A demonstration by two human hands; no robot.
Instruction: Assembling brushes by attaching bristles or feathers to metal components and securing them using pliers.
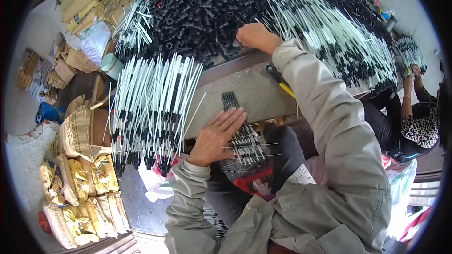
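My left hand [216,136] lies with its fingers stretched out across a row of thin dark rods [247,142] with pale metal bits, near my lap at the table's front edge. Farther off, my right hand [258,36] has its fingers curled at the near right edge of a big heap of small black plastic parts [202,11]. Whatever its fingertips hold, if anything, is hidden. Just below my right wrist, a tool with yellow handles [286,89] rests on the table [238,84].
Bundles of white rods with black fittings lie on the left [150,108] and right [325,33] of the table. Paper sacks [89,197] stand on the floor at the left, near a pale green cylinder [111,65]. At far right, another person [419,117] handles similar rods.
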